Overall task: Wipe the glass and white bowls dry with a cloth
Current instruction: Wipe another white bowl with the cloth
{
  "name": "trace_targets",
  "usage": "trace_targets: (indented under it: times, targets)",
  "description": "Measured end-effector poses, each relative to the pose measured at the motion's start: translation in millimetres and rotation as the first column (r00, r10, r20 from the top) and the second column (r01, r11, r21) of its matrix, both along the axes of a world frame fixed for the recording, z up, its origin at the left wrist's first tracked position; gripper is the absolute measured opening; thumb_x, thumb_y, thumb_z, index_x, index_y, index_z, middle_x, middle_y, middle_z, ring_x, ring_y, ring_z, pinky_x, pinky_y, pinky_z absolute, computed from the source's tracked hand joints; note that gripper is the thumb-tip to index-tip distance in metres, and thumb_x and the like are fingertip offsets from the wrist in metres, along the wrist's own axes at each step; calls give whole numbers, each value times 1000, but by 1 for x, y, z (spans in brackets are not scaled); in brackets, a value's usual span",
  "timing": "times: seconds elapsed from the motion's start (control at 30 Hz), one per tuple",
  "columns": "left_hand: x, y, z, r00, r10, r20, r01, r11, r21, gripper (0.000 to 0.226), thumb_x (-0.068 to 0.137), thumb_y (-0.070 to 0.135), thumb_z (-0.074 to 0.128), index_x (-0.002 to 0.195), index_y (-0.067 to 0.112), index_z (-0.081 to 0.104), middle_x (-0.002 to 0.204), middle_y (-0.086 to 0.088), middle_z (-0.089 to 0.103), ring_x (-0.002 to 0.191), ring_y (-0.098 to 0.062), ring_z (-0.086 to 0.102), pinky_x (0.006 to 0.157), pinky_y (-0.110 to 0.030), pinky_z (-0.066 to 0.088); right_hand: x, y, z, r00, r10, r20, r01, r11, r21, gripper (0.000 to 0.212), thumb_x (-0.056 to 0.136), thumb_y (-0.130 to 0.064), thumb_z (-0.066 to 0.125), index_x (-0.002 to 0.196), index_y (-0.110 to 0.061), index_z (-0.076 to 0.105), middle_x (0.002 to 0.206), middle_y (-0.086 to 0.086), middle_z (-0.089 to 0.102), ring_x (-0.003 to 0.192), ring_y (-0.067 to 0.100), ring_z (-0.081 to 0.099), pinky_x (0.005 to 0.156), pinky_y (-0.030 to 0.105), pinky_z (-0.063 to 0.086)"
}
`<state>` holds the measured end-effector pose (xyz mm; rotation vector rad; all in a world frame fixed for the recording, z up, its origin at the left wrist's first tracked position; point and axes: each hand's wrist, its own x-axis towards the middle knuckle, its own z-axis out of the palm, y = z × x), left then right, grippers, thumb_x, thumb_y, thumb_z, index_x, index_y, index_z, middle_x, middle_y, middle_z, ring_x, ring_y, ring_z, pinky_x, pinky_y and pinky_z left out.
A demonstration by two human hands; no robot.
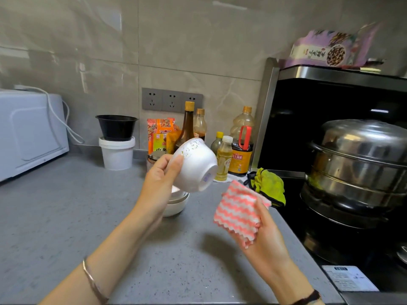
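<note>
1. Holding a white bowl (196,164) tipped on its side in the air, the left hand (161,179) grips its rim, thumb outside.
2. The right hand (264,234) clutches a folded pink-striped cloth (239,214), near the bowl, not touching.
3. Other bowls (176,205) sit stacked on the counter (66,216) beneath the raised one.

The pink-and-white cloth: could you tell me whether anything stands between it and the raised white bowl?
Nothing visible does: only open air separates the pink-and-white zigzag cloth gripped by the right hand from the white ceramic bowl held by the left hand.
</note>
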<state>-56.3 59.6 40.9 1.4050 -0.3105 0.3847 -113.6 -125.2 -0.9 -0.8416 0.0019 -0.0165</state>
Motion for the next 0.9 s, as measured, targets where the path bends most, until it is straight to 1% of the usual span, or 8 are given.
trace_targets:
  times: [0.1, 0.27, 0.37, 0.47, 0.53, 0.73, 0.83, 0.9]
  targets:
    - [-16, -21, -15, 1000, 0, -25, 0, 1000, 2, 20, 97, 36, 44, 90, 20, 55, 82, 15, 63, 75, 1, 55, 70, -23, 44, -15, -14, 6, 989, -114, 92, 122, 988, -93, 42, 98, -37, 32, 119, -15, 61, 113, 6, 71, 109, 18, 65, 96, 35, 49]
    - [-41, -54, -53, 999, -26, 20, 26, 1000, -5, 35, 91, 44, 55, 79, 11, 53, 68, 8, 58, 60, 1, 48, 55, -16, 37, -35, -30, 5, 931, -280, 234, 350, 866, -357, 34, 97, -37, 36, 108, -22, 64, 103, -6, 74, 103, 8, 66, 94, 28, 50]
    - [-51, -70, -69, 1000, -21, 10, 21, 999, 24, 35, 85, 47, 50, 77, 13, 56, 68, 3, 59, 60, -5, 50, 55, -20, 38, -36, -23, 7, 886, -209, 413, 429, 708, -562, 33, 96, -44, 41, 120, -31, 58, 112, -18, 69, 112, -1, 59, 93, 18, 48]
    - [-60, -84, -71, 1000, -24, -13, 24, 1000, -11, 39, 89, 50, 53, 78, 13, 58, 67, 3, 59, 59, -7, 51, 55, -23, 39, -34, -14, -1, 830, -131, 542, 511, 568, -645, 39, 100, -40, 37, 118, -19, 64, 113, -13, 64, 119, 7, 54, 89, 19, 45]
    - [-65, -88, -67, 998, -56, -11, 56, 998, -22, 40, 89, 47, 47, 80, 10, 59, 67, 2, 58, 59, -6, 49, 56, -23, 38, -32, -14, -7, 802, -47, 595, 548, 453, -703, 46, 100, -48, 33, 120, -20, 63, 127, -21, 57, 130, 2, 44, 106, 24, 37]
    - [-72, -82, -56, 995, -89, 40, 90, 996, -17, 31, 86, 41, 48, 71, 17, 59, 57, 8, 57, 53, -2, 48, 50, -17, 35, -30, -20, 0, 852, -36, 523, 479, 458, -749, 34, 96, -48, 37, 115, -37, 63, 128, -31, 55, 127, -6, 44, 114, 36, 33]
    - [-70, -83, -56, 999, -34, 33, 36, 997, -62, 34, 92, 38, 45, 68, 16, 52, 58, 7, 51, 55, -4, 45, 52, -20, 35, -28, -21, 4, 821, 37, 569, 548, 225, -806, 45, 98, -51, 28, 129, -36, 57, 140, -31, 43, 139, -4, 28, 119, 42, 18]
    - [-67, -85, -56, 1000, -5, 28, 7, 996, -87, 39, 98, 37, 46, 76, 6, 52, 67, -11, 52, 64, -11, 47, 59, -29, 38, -28, -18, 4, 811, 82, 579, 567, 135, -813, 50, 96, -53, 24, 138, -39, 47, 147, -29, 35, 142, -5, 17, 120, 42, 14]
